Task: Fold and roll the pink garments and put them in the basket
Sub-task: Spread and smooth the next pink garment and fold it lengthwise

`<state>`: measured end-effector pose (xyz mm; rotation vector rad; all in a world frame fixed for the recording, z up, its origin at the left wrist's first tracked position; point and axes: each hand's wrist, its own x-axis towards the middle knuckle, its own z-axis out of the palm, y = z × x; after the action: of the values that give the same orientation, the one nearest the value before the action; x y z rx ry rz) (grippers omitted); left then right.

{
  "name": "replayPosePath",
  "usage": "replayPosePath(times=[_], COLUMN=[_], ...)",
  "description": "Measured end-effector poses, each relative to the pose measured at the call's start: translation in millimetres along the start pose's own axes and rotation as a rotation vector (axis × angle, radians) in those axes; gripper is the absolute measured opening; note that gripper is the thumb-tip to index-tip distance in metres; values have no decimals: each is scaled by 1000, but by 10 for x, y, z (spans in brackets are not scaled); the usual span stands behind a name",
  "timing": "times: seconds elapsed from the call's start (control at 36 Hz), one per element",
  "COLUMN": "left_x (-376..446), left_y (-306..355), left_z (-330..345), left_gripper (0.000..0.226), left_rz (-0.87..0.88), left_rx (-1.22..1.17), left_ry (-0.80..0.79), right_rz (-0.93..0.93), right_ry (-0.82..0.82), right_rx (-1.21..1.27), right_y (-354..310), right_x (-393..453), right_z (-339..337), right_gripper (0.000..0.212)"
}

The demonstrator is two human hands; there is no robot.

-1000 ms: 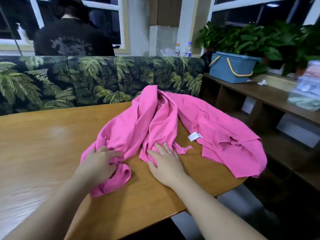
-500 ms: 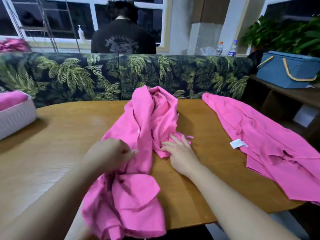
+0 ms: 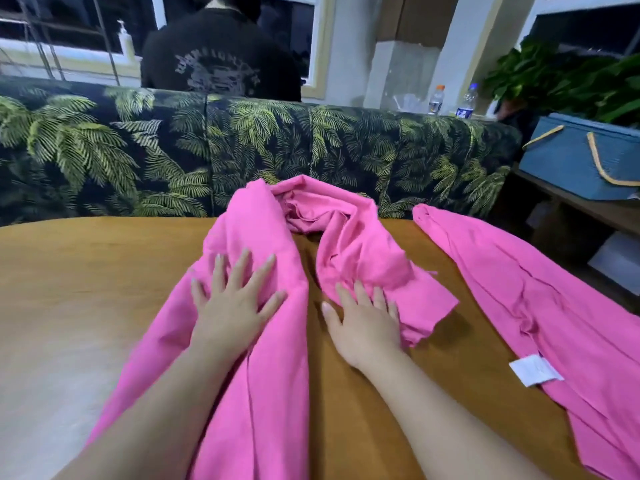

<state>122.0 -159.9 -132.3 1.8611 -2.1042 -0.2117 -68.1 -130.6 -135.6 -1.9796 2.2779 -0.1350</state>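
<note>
Pink garment [image 3: 263,327], unfolded, sprawled over the wooden desk [image 3: 69,278] before you: your left hand [image 3: 232,303] presses it flat with straight fingers, your right hand [image 3: 363,323] lies open against its bunched half. Second pink garment [image 3: 540,306] waits alongside. Folding barely begun; no basket filled. Palm-print sofa [image 3: 104,150] behind.

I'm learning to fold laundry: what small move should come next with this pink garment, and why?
Probably sweep the right hand outward to flatten the bunched right half of the pink garment. The left hand already presses its left half flat on the table, while the right side is crumpled.
</note>
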Motion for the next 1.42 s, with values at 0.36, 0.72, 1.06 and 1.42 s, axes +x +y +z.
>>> replayPosePath(times=[0.36,0.72,1.06,1.42], left_x=[119,288,256,1115], left_y=[-137,-170,-127,-367], left_z=[200,302,272,-90], left_gripper=[51,89,40,63], left_rz=[72,-209,205,-453], left_rx=[129,55,-189,-432], left_ry=[15,210,240,225], right_rz=[-205,15,-397,-455], right_ry=[14,541,34,229], right_rx=[57,33,646,898], right_y=[-254,-241,-958,-1001], right_x=[2128,2526,1879,1494], right_z=[-28,-25,-67,43], right_gripper=[51,41,30,27])
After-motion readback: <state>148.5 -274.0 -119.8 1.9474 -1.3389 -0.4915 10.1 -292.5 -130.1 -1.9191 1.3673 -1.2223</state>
